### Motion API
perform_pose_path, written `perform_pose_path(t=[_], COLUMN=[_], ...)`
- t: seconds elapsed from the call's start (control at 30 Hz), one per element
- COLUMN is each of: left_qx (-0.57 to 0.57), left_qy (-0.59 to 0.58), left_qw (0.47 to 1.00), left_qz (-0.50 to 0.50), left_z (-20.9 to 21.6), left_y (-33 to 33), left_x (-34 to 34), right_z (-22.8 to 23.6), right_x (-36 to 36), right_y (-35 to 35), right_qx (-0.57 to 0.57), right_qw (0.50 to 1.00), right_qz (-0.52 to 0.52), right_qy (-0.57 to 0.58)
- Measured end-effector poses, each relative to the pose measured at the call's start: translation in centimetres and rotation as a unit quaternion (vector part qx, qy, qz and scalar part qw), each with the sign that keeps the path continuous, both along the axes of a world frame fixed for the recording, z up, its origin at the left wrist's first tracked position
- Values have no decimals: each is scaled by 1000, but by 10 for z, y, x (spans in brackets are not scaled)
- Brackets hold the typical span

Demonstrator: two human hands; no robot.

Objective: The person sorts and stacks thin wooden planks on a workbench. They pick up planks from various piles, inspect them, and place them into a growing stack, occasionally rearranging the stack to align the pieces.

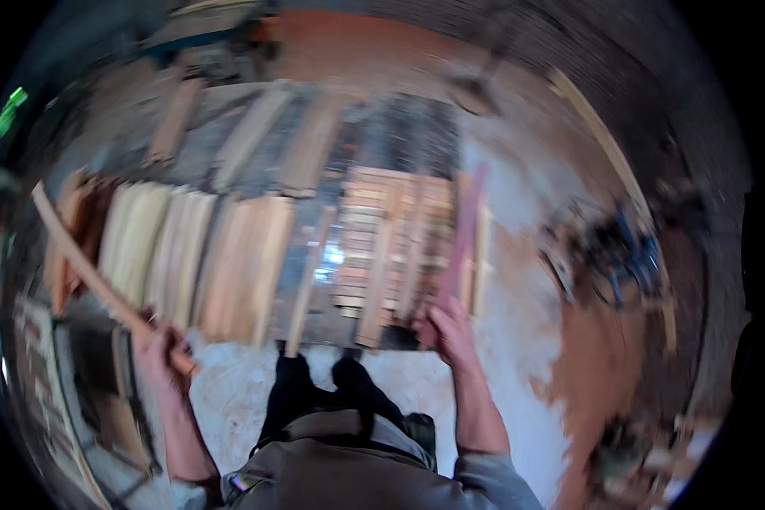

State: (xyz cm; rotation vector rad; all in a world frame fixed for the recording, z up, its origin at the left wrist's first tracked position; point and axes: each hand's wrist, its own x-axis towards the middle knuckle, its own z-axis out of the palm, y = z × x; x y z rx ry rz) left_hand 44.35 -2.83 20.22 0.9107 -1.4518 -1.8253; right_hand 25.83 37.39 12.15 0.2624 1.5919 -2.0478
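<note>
My left hand is closed around a long brown wooden strip, near its lower end; the strip slants up to the far left. In my right hand is a reddish wooden strip, gripped near its lower end and tilted upward. Beside the right hand lies a neat stack of crosswise wooden strips, with a few strips lying lengthwise on top. Pale strips and light brown strips lie in side-by-side rows between my hands. Motion blurs the picture.
Dark boards carry the rows, with more planks farther back. Blue and dark equipment stands on the floor at right, near a long pale board. Reddish sawdust covers part of the floor. A frame-like rack stands at lower left.
</note>
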Motion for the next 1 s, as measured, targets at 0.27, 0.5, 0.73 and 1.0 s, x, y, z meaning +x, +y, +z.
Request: perform_pose_path(t=[0.27, 0.5, 0.73, 1.0], left_qx=[-54, -303, -452, -475], left_qy=[-184, -370, -517, -535], left_qw=[981, 878, 725, 698], left_qz=[16, 27, 55, 40], left_z=[-40, -49, 9, -26], left_y=[-100, -266, -459, -559], left_x=[20, 61, 66, 72], right_z=[-17, -19, -11, -2], right_x=[5, 32, 69, 102], right_y=[-48, -112, -188, -246], right_qx=[81, 104, 121, 116], right_qw=[991, 983, 986, 991], right_qz=[-89, -108, -103, -74], right_qy=[67, 102, 45, 0])
